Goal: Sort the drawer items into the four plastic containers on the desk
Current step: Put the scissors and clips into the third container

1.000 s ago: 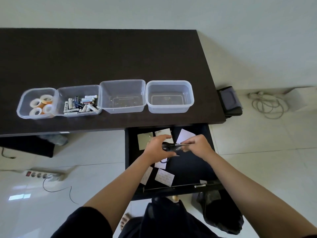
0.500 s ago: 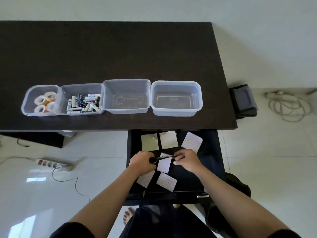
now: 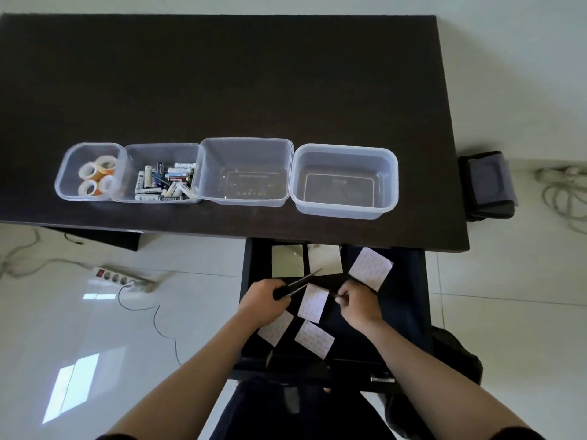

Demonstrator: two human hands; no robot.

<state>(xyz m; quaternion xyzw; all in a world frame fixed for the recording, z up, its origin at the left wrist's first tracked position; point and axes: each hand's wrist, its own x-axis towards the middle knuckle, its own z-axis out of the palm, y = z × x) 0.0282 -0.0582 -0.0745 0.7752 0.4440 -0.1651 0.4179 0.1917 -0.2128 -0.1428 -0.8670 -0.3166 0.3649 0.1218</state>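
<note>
Open drawer (image 3: 409, 281): left hand (image 3: 265, 300) grips pens (image 3: 298, 283).

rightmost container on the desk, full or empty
Empty. Through the clear walls of the rightmost container only its bare bottom shows, while the two left containers hold tape rolls and batteries.

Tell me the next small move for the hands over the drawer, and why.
Probably lift the dark pens gripped in the left hand up to the third container, which looks empty. Tape rolls and batteries already fill the first two. The right hand pinches something small, unclear what.
</note>
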